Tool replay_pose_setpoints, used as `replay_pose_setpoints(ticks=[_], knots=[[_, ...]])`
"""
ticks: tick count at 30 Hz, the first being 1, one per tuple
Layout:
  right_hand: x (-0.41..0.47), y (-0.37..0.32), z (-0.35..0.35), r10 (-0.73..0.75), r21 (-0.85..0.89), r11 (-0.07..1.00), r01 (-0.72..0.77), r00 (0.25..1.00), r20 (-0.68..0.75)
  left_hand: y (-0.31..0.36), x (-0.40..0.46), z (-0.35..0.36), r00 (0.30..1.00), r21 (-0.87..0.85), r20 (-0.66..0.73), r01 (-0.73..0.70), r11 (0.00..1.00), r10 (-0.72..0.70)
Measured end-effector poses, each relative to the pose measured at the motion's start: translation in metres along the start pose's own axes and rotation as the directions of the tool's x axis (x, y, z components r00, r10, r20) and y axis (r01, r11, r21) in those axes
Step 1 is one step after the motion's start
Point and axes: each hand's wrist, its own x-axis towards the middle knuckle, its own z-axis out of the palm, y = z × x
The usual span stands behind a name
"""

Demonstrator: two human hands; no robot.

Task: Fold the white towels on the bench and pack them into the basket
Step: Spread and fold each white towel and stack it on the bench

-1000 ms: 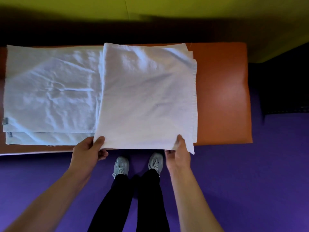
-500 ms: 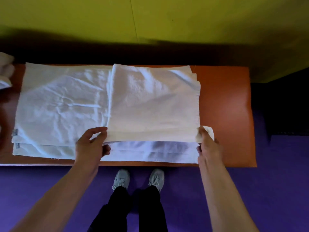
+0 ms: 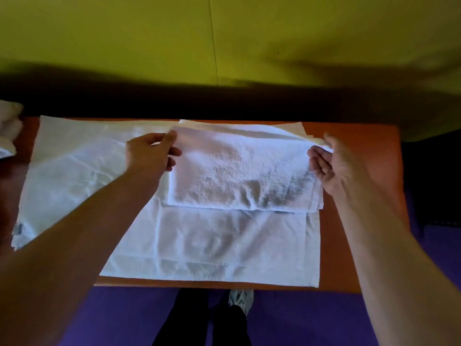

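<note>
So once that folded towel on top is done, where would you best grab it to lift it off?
Probably by its two short ends, one hand coming in from each side. The folded towel lies as a wide flat band across the bench, and the left hand and right hand already sit at those ends. Sliding fingers under each end should keep the layers together; a grip at the middle would let it sag.

Cut off at the left edge: a white bundle [image 3: 8, 128], kind unclear. Hidden under the left forearm: part of the spread towel [image 3: 74, 176]. Masked by the right hand [image 3: 335, 168]: the folded towel's [image 3: 239, 171] far corner.
</note>
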Motion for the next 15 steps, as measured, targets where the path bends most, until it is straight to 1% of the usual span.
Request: replay_pose_setpoints(ticks=[4, 6, 8, 9, 10, 11, 12, 14, 15], knots=[[0.023, 0.003, 0.012, -0.05, -0.02, 0.999, 0.049, 0.999, -0.009, -0.001, 0.036, 0.021, 1.0, 0.07, -0.01, -0.027, 0.997, 0.027], [0.029, 0.01, 0.014, -0.115, -0.009, 0.993, 0.116, 0.993, 0.032, -0.006, 0.048, 0.027, 1.0, 0.09, -0.016, -0.014, 0.996, 0.015], [0.031, 0.021, 0.013, -0.24, 0.011, 0.971, 0.239, 0.969, 0.057, -0.016, 0.051, 0.027, 1.0, 0.112, -0.009, -0.013, 0.994, 0.014], [0.028, 0.028, 0.012, -0.32, -0.035, 0.946, 0.321, 0.947, 0.041, -0.023, 0.049, 0.024, 1.0, 0.173, -0.009, -0.026, 0.984, 0.028], [0.022, 0.036, 0.01, -0.413, -0.139, 0.901, 0.412, 0.91, 0.02, -0.031, 0.045, 0.02, 0.998, 0.254, -0.013, -0.054, 0.966, 0.059], [0.015, 0.045, 0.008, -0.518, -0.277, 0.818, 0.504, 0.855, 0.027, -0.042, 0.038, 0.016, 0.996, 0.332, -0.012, -0.079, 0.94, 0.088], [0.006, 0.055, 0.009, -0.614, -0.398, 0.704, 0.588, 0.785, 0.075, -0.053, 0.03, 0.012, 0.994, 0.395, -0.008, -0.097, 0.914, 0.109], [-0.005, 0.076, 0.011, -0.717, -0.566, 0.432, 0.702, 0.648, 0.257, -0.079, 0.014, 0.004, 0.995, 0.462, -0.005, -0.086, 0.883, 0.099], [-0.006, 0.086, 0.013, -0.725, -0.616, 0.272, 0.739, 0.578, 0.374, -0.09, 0.007, 0.001, 0.998, 0.468, 0.0, -0.057, 0.882, 0.064]])
